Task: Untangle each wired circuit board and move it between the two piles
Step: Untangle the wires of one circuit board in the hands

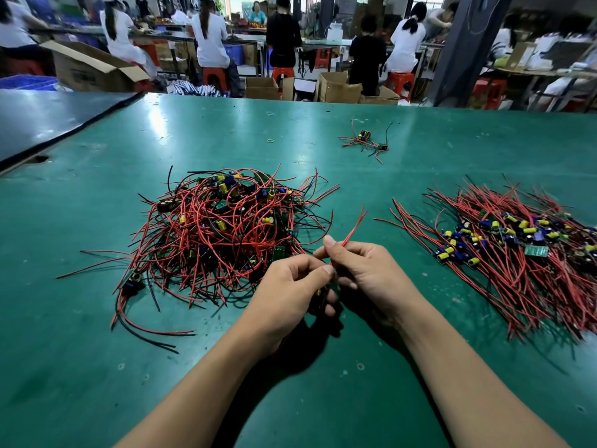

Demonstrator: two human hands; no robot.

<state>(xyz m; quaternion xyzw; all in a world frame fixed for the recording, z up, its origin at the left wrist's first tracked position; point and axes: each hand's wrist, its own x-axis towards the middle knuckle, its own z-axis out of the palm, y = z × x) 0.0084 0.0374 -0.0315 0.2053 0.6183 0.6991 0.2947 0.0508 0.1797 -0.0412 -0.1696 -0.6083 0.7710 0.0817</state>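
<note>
Head view: two hands meet close together over the near middle of the green counter (80, 367), just near and right of a tangled pile (223, 231) of red and black wires and small boards. The left hand (287, 289) curls its fingers round a circuit board (319, 294), mostly hidden in the palm. The right hand (368, 273) pinches a pair of red wires (353, 226) between thumb and forefinger; the wires run down toward the left hand, and their free ends point up and right. A combed-out pile (504, 250) lies well to the right. Far off sit a small cluster of boards (365, 142) and a rubber band (270, 141).
</note>
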